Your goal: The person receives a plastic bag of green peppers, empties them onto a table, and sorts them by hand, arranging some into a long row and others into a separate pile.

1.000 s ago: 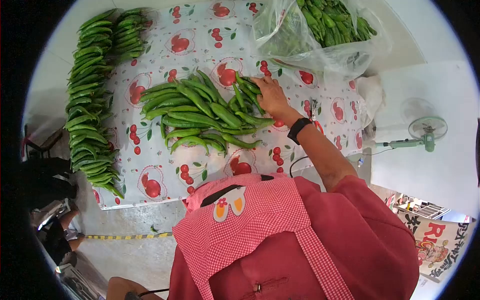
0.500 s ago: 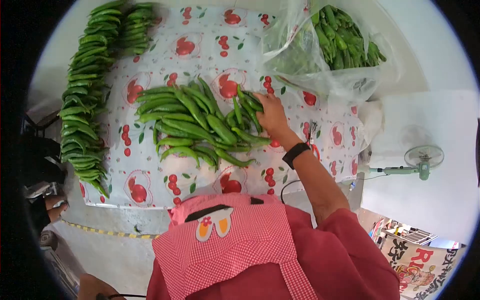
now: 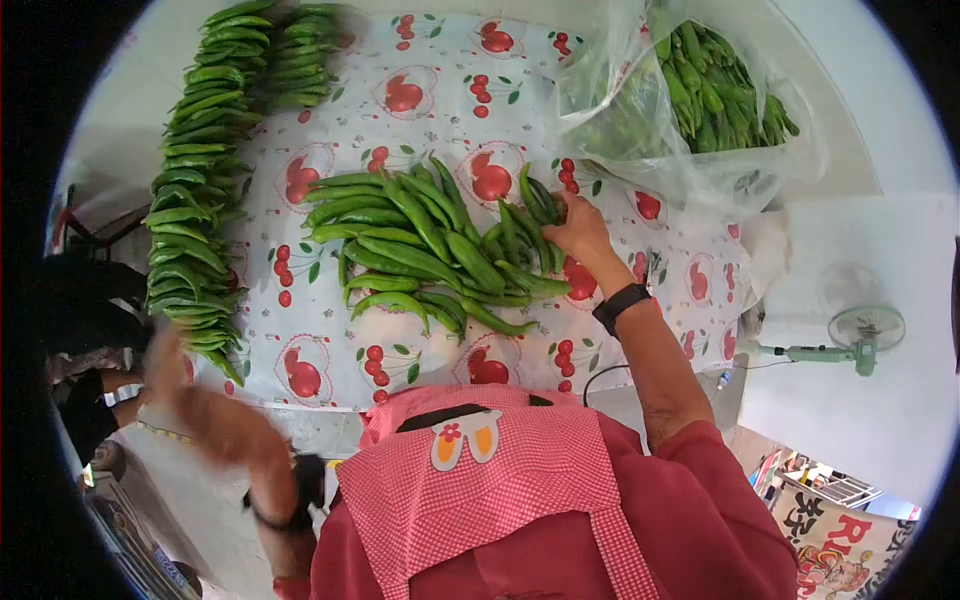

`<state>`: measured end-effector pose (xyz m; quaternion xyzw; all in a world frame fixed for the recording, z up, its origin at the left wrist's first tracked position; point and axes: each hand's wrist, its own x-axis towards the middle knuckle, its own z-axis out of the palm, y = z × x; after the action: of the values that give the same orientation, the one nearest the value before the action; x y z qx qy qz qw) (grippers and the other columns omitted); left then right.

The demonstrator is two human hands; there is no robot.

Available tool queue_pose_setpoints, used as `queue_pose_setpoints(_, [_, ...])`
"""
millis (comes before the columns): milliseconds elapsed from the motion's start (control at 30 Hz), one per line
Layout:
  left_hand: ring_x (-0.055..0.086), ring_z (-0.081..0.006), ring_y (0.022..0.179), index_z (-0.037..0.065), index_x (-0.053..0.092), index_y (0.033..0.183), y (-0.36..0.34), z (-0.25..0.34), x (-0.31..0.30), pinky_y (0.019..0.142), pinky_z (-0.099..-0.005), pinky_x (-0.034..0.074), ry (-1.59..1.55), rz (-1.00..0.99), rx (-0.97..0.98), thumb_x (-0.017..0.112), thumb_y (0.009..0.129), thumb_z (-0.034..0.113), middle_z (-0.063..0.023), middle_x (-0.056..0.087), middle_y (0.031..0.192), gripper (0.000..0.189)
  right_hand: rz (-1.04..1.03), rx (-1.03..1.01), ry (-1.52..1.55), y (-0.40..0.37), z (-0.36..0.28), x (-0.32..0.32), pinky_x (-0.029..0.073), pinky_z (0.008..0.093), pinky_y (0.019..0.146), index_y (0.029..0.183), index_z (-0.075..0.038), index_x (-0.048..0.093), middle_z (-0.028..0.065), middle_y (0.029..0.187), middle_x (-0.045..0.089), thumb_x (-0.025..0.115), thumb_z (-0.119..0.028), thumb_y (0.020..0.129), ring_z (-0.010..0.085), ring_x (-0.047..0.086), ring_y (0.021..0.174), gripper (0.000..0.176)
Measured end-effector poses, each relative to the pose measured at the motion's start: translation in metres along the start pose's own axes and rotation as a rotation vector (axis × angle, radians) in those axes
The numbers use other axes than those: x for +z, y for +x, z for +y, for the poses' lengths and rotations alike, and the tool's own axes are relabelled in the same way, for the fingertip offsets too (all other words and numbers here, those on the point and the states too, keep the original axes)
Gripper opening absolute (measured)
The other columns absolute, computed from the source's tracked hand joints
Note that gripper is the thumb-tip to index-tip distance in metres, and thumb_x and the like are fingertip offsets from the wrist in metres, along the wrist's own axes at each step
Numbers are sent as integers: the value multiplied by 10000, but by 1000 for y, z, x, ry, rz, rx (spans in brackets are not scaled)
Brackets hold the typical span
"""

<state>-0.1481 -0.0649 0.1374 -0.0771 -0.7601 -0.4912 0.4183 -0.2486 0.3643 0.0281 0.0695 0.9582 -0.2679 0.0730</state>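
A pile of long green chili peppers (image 3: pixel 420 245) lies on the table in the middle of the view. My right hand (image 3: pixel 580 228) is at the pile's right end, its fingers curled round a few peppers there. My left hand (image 3: pixel 195 400) is off the table's lower left corner, smeared by motion, so its fingers cannot be made out. Beyond it, a long row of green peppers (image 3: pixel 195 180) stacked side by side runs along the table's left edge. A shorter row of peppers (image 3: pixel 303 60) lies beside its far end.
An opened clear plastic bag (image 3: pixel 610 120) with more green peppers stands at the far right. Scissors (image 3: pixel 652 268) lie right of my right wrist. The cherry-print tablecloth (image 3: pixel 330 245) covers the table. A small green fan (image 3: pixel 866 340) is at right. Part of another person (image 3: pixel 90 400) shows at left.
My left hand has come up from the bottom left towards the table's corner. The whole view has shifted, with everything sitting further right. My right hand stays at the same peppers.
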Motion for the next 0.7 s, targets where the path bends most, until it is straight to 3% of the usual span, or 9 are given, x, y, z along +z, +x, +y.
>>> queue_pose_setpoints(67, [547, -227, 1103, 48, 605, 1114, -30, -26, 33, 945, -360, 399, 466, -269, 17, 609, 845, 8, -66, 632, 1113, 272, 4, -38, 30, 7, 2, 2, 476, 417, 869, 1138, -60, 590, 179, 1014, 637, 727, -210, 652, 356, 610, 944, 527])
queue_pose_setpoints(133, [549, -220, 1117, 99, 599, 1159, -66, -63, 33, 992, -398, 305, 615, -524, 26, 636, 824, 16, -62, 609, 1171, 347, 9, -69, 50, 11, 4, 3, 483, 408, 862, 1137, -59, 593, 167, 1019, 642, 736, -217, 653, 335, 619, 933, 529])
queue_pose_setpoints(233, [485, -257, 1206, 88, 521, 1251, -103, -91, 22, 1015, -447, 288, 746, -705, -109, 603, 835, 86, -80, 528, 1298, 424, 11, -50, 176, 12, 8, 4, 508, 370, 805, 1146, -61, 604, 147, 1025, 657, 738, -211, 696, 271, 643, 877, 493])
queue_pose_setpoints(400, [417, -276, 1283, 85, 487, 1278, -119, -93, 21, 1032, -487, 267, 853, -743, -135, 560, 838, 148, -88, 480, 1363, 451, 236, -118, 328, 15, 32, -1, 520, 329, 727, 1091, -65, 653, 131, 920, 690, 694, -162, 784, 233, 663, 767, 324])
queue_pose_setpoints(700, [398, -277, 1303, 105, 485, 1278, -119, -94, 19, 1041, -505, 251, 849, -760, -193, 566, 815, 156, -70, 470, 1378, 472, 126, -53, -56, 39, 1, 13, 512, 403, 735, 967, -49, 679, 152, 817, 690, 688, -283, 737, 328, 662, 793, 329])
